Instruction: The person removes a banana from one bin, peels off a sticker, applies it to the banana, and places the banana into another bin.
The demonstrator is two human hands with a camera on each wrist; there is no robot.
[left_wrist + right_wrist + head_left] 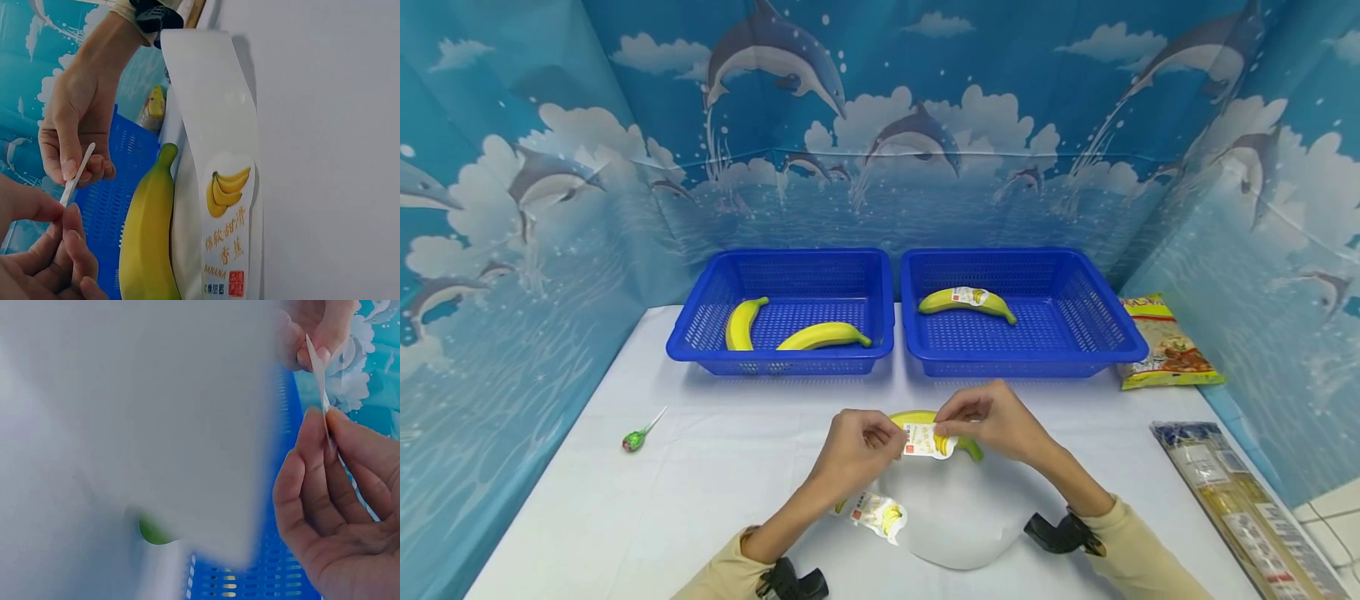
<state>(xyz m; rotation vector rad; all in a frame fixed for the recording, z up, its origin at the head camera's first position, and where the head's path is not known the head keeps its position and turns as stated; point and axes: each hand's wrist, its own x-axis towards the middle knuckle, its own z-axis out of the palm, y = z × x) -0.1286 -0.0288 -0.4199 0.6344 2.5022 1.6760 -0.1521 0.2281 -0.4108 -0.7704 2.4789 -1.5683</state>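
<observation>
Between both hands is a white banana-print sticker (920,440), pinched at its left end by my left hand (859,446) and at its right end by my right hand (996,423). The sticker (78,173) appears nearly edge-on in the left wrist view, as it does in the right wrist view. Beyond it on the table lies a yellow banana (972,450) with a green stem, partly hidden by the hands and sticker. A curved strip of white backing paper (962,517) is below the hands, and another banana sticker (228,231) shows on it.
Two blue baskets stand at the back: the left basket (778,362) holds two bananas (823,335), the right basket (1022,367) one stickered banana (940,302). A lollipop (634,440) lies at left. A snack bag (1172,346) and a long clear package (1240,500) are at right.
</observation>
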